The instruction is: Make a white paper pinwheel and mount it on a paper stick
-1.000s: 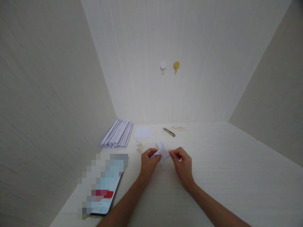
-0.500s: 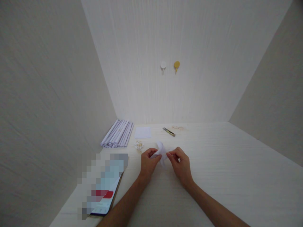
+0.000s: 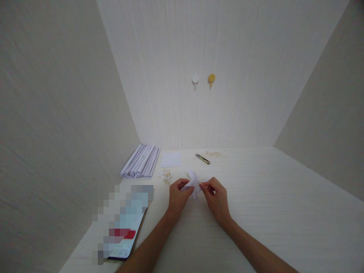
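A white paper pinwheel [image 3: 192,177] with curled blades is held a little above the table, between both hands. My left hand [image 3: 179,193] is closed on its left side, thumb in front and fingers partly behind the paper. At its right side, my right hand [image 3: 214,193] pinches with thumb and forefinger against the paper near the middle. Whether a small piece also sits in that pinch is too small to tell. Beyond my left hand lies a little pile of white and yellowish small pieces [image 3: 166,175].
Rolled white paper sticks [image 3: 141,161] are stacked at the back left, beside square paper sheets [image 3: 171,159]. Thread snips [image 3: 202,158] lie near thin tan bits [image 3: 213,154]. A phone [image 3: 125,242], partly blurred, is at front left. Two hooks [image 3: 211,78] hang on the wall.
My right fingertips have come slightly left, closer against the pinwheel's middle. My left hand keeps its hold. The whole view has shifted very slightly.
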Available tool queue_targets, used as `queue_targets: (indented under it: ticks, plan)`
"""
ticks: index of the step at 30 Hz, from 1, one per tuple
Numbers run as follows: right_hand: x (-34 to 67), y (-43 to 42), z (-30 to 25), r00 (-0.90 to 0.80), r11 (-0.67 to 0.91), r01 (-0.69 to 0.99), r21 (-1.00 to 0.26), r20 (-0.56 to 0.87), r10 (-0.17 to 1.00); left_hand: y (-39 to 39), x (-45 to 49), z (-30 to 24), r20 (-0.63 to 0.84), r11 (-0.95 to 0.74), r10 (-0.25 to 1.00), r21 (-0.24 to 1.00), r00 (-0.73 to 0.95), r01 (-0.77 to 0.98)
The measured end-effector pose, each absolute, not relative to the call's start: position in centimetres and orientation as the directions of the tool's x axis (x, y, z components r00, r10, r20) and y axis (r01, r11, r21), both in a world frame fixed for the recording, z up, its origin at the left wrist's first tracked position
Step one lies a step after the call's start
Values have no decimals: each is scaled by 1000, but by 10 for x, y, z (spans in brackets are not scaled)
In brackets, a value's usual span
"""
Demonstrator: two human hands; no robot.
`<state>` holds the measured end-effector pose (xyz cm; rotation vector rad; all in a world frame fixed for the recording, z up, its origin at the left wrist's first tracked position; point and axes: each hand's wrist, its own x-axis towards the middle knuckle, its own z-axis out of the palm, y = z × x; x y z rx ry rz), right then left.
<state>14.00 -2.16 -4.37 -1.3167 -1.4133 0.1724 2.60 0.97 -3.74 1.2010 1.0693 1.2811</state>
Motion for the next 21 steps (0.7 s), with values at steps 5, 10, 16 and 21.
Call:
queue_targets:
  ticks: [5,10,16,21]
  plan:
    - [139,-22,-47,138,346,804,-484,717,684,10,26,-37,65,-64,998,993,8,-102]
    - [138,-24,-47,-25,337,908,-249,770,638,11,25,-38,62,-63,998,994,-16,-92]
    - [138,-29,-41,-165,366,926,-96,768,619,14,23,-43,78,-79,997,994,-20,-71]
    - [138,-27,-43,-178,391,914,-107,762,623,14,23,-43,69,-71,997,993,-20,-97]
